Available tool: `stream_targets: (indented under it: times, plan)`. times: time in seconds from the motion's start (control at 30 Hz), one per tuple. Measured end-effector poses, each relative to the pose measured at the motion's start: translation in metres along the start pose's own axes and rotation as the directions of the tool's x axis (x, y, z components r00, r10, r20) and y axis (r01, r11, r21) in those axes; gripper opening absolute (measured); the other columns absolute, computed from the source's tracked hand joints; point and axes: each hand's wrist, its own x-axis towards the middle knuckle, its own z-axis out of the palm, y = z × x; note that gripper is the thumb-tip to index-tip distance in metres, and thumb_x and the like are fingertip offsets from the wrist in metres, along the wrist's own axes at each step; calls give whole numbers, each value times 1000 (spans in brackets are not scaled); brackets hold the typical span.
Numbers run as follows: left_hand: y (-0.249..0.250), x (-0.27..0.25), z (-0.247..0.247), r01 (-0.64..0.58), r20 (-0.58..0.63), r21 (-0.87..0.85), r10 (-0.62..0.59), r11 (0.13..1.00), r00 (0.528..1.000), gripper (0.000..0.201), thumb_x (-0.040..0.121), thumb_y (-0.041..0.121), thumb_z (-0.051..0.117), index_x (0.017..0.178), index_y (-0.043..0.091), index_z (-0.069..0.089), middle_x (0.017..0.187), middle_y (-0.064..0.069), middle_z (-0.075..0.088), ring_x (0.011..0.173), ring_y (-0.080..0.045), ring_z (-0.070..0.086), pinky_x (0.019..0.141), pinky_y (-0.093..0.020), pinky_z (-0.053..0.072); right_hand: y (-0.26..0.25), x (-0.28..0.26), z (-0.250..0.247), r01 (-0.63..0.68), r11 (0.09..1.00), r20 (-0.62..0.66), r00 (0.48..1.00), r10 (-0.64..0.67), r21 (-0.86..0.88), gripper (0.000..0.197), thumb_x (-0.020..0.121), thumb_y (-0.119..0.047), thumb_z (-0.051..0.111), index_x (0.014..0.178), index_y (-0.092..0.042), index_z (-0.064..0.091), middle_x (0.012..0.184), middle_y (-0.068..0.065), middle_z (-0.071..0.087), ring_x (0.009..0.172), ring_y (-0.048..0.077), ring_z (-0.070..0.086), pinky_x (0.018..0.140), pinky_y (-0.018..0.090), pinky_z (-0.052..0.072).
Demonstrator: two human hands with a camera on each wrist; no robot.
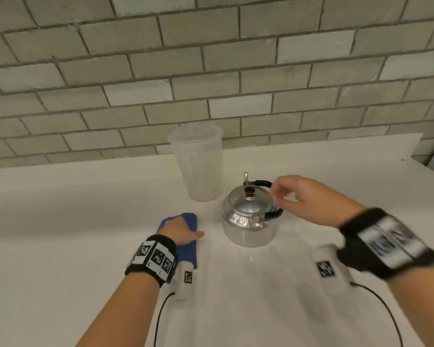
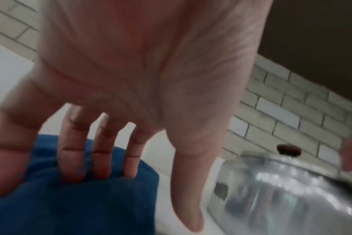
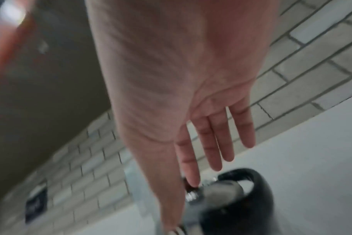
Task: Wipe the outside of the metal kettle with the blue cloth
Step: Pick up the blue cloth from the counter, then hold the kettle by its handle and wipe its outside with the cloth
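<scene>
On the white counter (image 1: 85,221) stands a shiny, black-handled metal kettle (image 1: 248,221)

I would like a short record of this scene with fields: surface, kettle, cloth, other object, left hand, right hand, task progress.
surface: white counter against a tiled wall
kettle: metal kettle upright, lid on, black handle folded toward the right
cloth: blue cloth flat on the counter, left of the kettle
other object: translucent plastic jug behind the kettle
left hand: left hand rests on the cloth, fingers straight
right hand: right hand over the handle, blurred, holding nothing
task progress: wiping not yet begun
</scene>
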Motion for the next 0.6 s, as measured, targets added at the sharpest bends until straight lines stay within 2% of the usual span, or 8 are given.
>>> stream_targets:
  times: [0.07, 0.13, 0.2, 0.3, 0.37, 0.43, 0.53, 0.6]
  plan:
    - [-8, 7, 10, 56, 36, 63, -59, 996, 998, 104, 72, 66, 69, 147, 3, 34, 146, -13, 48, 133, -28, 45, 107, -36, 41, 12, 33, 16, -116, 973, 159, 976, 149, -200, 29, 78, -41, 72, 101, -29, 59, 109, -5, 52, 99, 15, 54, 87, 31, 48]
    - [-9, 9, 13, 42, 36, 117, -46, 992, 998, 114, 71, 62, 72, 152, 1, 20, 150, -13, 42, 137, -28, 40, 109, -36, 39, 17, 48, 29, -107, 923, 277, 936, 219, -369, 42, 70, -44, 78, 102, -24, 60, 112, -1, 47, 98, 18, 51, 86, 32, 47]
    - [-7, 5, 9, -14, 22, 188, 10, 982, 1000, 88, 79, 50, 72, 142, 1, 37, 140, -12, 53, 131, -26, 49, 105, -31, 42, 20, 57, 35, -38, 875, 289, 936, 200, -482, 33, 70, -36, 79, 92, -21, 59, 109, 1, 45, 91, 19, 48, 81, 31, 45]
    - [-8, 4, 0, -86, 51, 175, 78, 981, 996, 25, 87, 23, 67, 101, 2, 64, 102, -11, 66, 110, -28, 63, 81, -29, 51, 19, 62, 35, 75, 795, 297, 945, 136, -602, 21, 75, -31, 72, 79, -23, 53, 101, 0, 45, 80, 18, 45, 81, 31, 40]
    - [-16, 4, -2, -77, 51, 35, 75, 996, 996, 15, 86, 18, 65, 79, 6, 59, 75, -7, 56, 80, -25, 63, 56, -23, 46, 18, 63, 32, 141, 751, 320, 942, 98, -646, 17, 78, -35, 68, 77, -23, 56, 96, -1, 53, 75, 17, 47, 86, 33, 37]
    - [-23, 5, -4, -48, 63, -209, 62, 977, 996, 26, 87, 15, 64, 66, 11, 48, 63, -4, 48, 59, -17, 53, 47, -21, 43, 18, 64, 28, 192, 713, 329, 942, 58, -674, 12, 81, -34, 62, 78, -23, 58, 85, -3, 60, 72, 16, 51, 94, 35, 35]
    - [-16, -1, -12, -71, 16, -566, 97, 821, 995, 13, 91, 16, 61, 89, 4, 58, 79, -10, 59, 69, -17, 60, 50, -22, 53, 15, 68, 16, 253, 728, 346, 938, -23, -637, 13, 81, -37, 58, 82, -24, 63, 83, -5, 64, 82, 17, 56, 104, 40, 29]
    - [-3, -1, -13, -141, -69, -756, 136, 639, 988, 23, 94, 14, 58, 108, -4, 57, 92, -19, 61, 79, -23, 63, 57, -26, 58, 11, 76, 12, 312, 741, 376, 923, -88, -594, 19, 81, -44, 58, 84, -26, 63, 86, -5, 62, 88, 21, 51, 103, 42, 31]
